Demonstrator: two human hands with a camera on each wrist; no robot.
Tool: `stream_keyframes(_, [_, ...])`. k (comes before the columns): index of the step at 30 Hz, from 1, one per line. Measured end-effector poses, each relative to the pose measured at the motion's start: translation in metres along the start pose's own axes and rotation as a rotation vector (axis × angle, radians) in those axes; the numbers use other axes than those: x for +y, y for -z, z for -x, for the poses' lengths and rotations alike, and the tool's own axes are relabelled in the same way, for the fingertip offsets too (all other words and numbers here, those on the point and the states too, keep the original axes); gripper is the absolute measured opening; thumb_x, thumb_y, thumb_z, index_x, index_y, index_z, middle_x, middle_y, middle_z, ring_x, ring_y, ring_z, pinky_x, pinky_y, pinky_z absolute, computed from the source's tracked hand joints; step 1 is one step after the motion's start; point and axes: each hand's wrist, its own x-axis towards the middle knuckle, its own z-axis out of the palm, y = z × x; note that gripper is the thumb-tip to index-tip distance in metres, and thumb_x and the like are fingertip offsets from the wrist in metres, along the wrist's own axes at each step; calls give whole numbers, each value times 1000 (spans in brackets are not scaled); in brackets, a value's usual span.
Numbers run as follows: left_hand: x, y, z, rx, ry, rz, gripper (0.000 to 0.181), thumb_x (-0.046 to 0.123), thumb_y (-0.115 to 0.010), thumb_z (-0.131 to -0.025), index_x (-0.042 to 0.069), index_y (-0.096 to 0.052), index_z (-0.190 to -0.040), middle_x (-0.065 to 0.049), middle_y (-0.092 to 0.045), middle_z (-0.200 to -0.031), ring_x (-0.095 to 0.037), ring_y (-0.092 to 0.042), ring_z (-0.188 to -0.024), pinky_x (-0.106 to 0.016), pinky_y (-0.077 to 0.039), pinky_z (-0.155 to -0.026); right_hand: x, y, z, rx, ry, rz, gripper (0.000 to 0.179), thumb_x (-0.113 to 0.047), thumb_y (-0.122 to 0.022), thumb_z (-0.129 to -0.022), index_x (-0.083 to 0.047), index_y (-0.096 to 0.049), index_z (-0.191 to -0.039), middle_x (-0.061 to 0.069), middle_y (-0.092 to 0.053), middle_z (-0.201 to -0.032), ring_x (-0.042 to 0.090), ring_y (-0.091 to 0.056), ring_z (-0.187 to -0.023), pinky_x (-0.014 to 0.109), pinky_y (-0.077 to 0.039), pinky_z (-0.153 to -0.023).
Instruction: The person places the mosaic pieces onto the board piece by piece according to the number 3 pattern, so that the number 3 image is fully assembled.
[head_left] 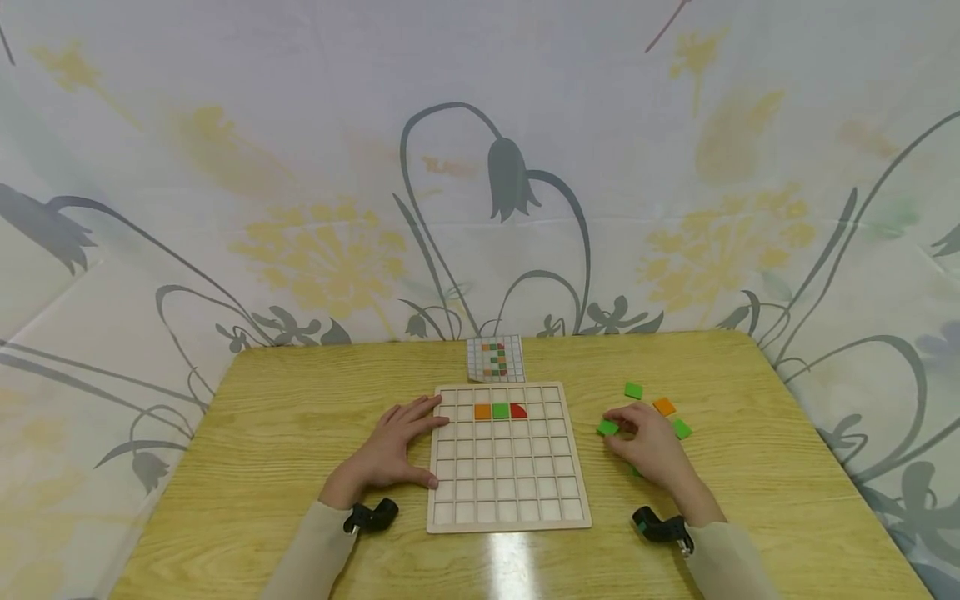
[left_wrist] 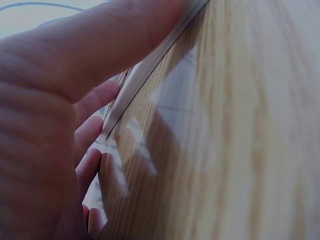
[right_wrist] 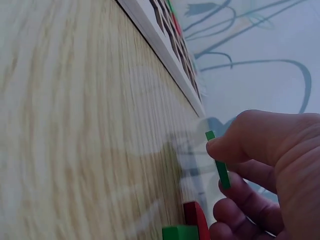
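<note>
Slip risks, either side

I'm watching from afar. The right hand (head_left: 651, 442) is pinching a green tile (head_left: 607, 427) between thumb and fingertips; I can't tell whether the tile is touching the table (head_left: 360, 371). The left hand (head_left: 393, 444) is resting its spread, fairly straight fingers on the board's (head_left: 510, 527) near side to it. Hands are standing well apart, board lying between.

Main worry: the pinch. The tile is offering only thin edges, so uneven squeezing could be twisting it loose. Second: crowding. An orange tile (head_left: 664, 407) is lying just beyond the right knuckles, a second green tile (head_left: 681, 428) outside them, and a red piece (right_wrist: 196, 220) is showing under the lower fingers; a dragging fingertip could be scattering these.

Left side: I'm judging that hold as light. A sideways push could be sliding the board toward the right hand and jarring the row ahead of the left fingertips: orange square (head_left: 482, 411), green square (head_left: 500, 411), red quarter (head_left: 519, 411). A forward shove could be bumping the card (head_left: 496, 358), lying beyond both hands near the board's far edge.
</note>
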Motion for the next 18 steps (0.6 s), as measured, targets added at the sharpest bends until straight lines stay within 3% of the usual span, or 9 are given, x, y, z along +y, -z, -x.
stream_keyframes(11, [-2,-1,0,-5,8,0,94,57,-83,-71,16,-49,-148,-8,-22,-164,-33,-15,-150,-62,-8,-115,-9,-13,-1,47,95,-3,27,-5,-77,-82,-5,-75,-109,1,-64,-99,19,-62,-89,39,-53,-78])
stream_keyframes(18, [-1,-1,1,-6,14,-2,94,57,-83,-71,15,-50,-148,-8,-22,-164,-33,-16,-150,-63,-8,-115,-16,-17,-6,26,140,-37,27,-3,-76,-82,-5,-74,-108,0,-62,-98,15,-59,-85,35,-53,-75])
